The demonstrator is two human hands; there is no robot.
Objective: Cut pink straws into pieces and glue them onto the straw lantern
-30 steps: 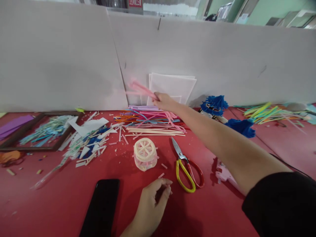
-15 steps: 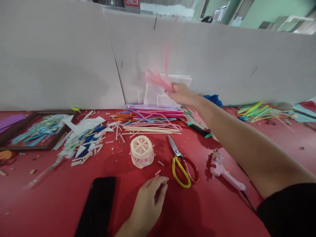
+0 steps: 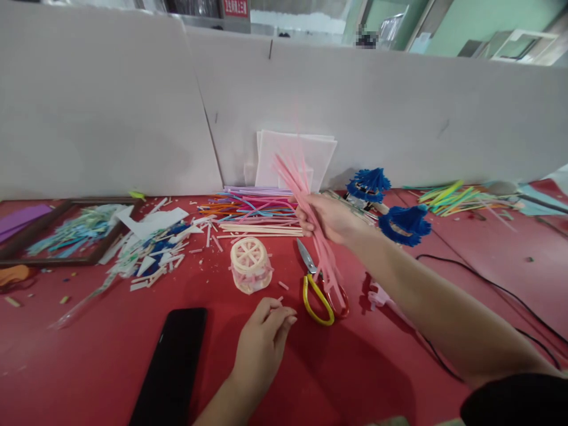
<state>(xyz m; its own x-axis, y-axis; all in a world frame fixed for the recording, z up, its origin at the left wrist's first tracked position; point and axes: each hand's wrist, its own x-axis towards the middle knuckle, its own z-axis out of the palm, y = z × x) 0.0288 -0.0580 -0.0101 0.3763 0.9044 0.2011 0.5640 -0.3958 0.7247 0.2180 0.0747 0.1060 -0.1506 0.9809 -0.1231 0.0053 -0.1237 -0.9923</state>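
A bundle of thin pink strips [image 3: 326,257] is gripped in my right hand [image 3: 326,216], its upper ends fanned out and its lower ends hanging over the scissors [image 3: 317,290] with one yellow and one red handle. My left hand [image 3: 264,334] is low over the table, fingers curled and tips together; whether anything is between them cannot be made out. Just beyond it stands a small round frame [image 3: 251,263], cream with a spoked top and pink bits around its side. Under my right forearm lies a pink glue gun [image 3: 384,296], partly hidden.
A black phone [image 3: 171,364] lies left of my left hand. Coloured strips [image 3: 261,204] are piled by the white partition [image 3: 377,100]. Two blue fringed pieces [image 3: 403,225] stand right. Scraps [image 3: 155,254] and a brown frame [image 3: 48,260] are left; a black cable [image 3: 479,275] crosses the right side.
My right hand has come down and nearer from the partition with the pink strips, uncovering the blue fringed pieces. My left hand has stayed nearly in place.
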